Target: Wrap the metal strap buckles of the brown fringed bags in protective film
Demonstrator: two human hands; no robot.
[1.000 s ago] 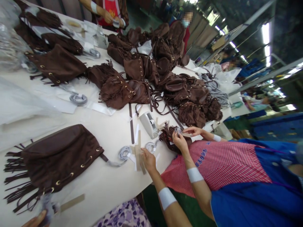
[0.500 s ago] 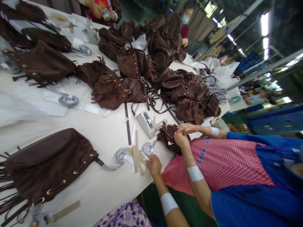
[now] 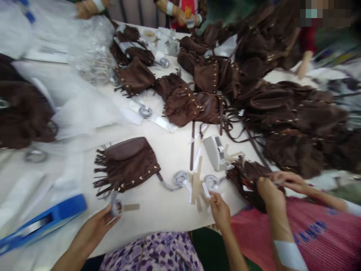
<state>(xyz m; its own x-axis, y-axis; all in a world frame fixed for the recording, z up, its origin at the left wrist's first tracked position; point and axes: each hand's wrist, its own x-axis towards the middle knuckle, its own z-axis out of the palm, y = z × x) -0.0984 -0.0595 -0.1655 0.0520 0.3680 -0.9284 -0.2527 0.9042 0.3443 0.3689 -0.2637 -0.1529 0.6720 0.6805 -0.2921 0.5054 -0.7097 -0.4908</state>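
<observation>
My left hand [image 3: 94,227] reaches up from the near table edge and pinches a small grey cord bundle [image 3: 115,205] with a tan strip sticking out to the right. Just beyond it lies a brown fringed suede bag [image 3: 126,163], its strap leading to a grey coil [image 3: 181,177]. My right hand [image 3: 219,210] is at the table edge with its fingers curled on a pile of tan and white paper strips [image 3: 197,184]. A second grey coil [image 3: 212,182] lies beside that pile.
A co-worker in a red checked apron [image 3: 310,233] handles a brown fringed piece [image 3: 248,178] with both hands. A white tape dispenser [image 3: 216,152] stands mid-table. Several brown bags [image 3: 293,116] are heaped at the right; clear plastic bags [image 3: 90,56] and a blue object [image 3: 42,222] are at the left. Other people's hands work at the far side.
The view has swung left and pulled back, showing more of the table's left side. My left hand with the grey bundle is now fully in view. My right hand stays at the strips.
</observation>
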